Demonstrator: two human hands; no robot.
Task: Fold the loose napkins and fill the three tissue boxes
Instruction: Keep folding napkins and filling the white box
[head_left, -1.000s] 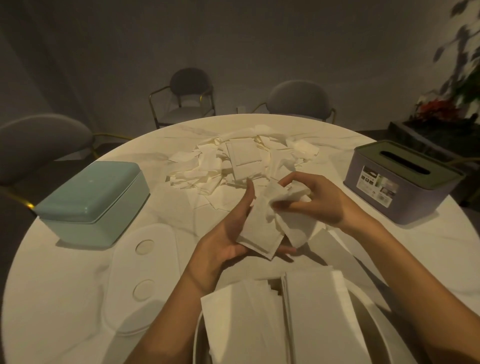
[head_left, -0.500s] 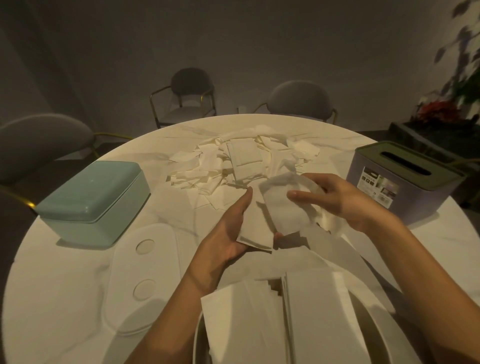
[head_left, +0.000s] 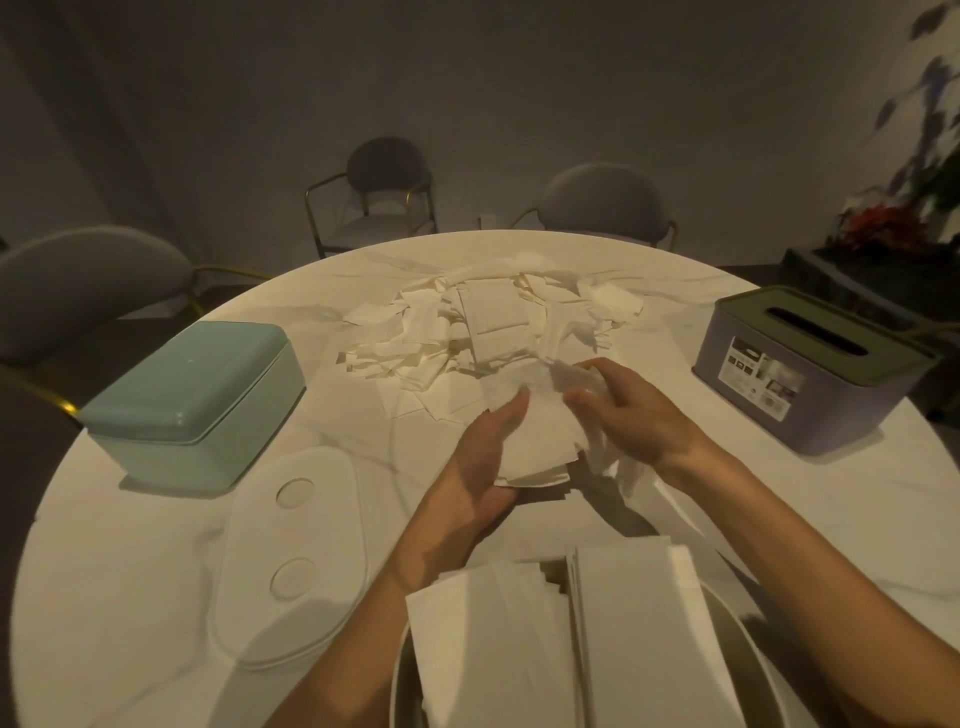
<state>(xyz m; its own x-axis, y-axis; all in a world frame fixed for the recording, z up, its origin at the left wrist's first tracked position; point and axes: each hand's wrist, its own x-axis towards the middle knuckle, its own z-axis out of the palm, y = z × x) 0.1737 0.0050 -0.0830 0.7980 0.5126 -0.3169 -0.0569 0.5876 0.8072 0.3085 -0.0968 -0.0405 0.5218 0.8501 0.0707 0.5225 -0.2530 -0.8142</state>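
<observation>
Napkins fill the middle of what we see: a folded white napkin (head_left: 540, 441) lies across our left hand (head_left: 480, 467), whose straight fingers support it from beneath, thumb along its near edge. Our right hand (head_left: 631, 410) pinches a crumpled loose napkin (head_left: 576, 376) at the folded one's far end. Beyond the hands, a heap of loose napkins (head_left: 478, 332) sprawls over the round table (head_left: 130, 597). Nearer us than the heap, stacked folded napkins (head_left: 571, 634) sit in a white box (head_left: 727, 613) cut off by the lower edge. Left of the heap stands a teal box (head_left: 197, 395), lid shut, with a flat white lid (head_left: 291, 571) in front of it; right of the heap, a purple slotted box (head_left: 810, 369). Dim light blurs the paper's folds. The held napkin's long axis runs from us toward the heap.
</observation>
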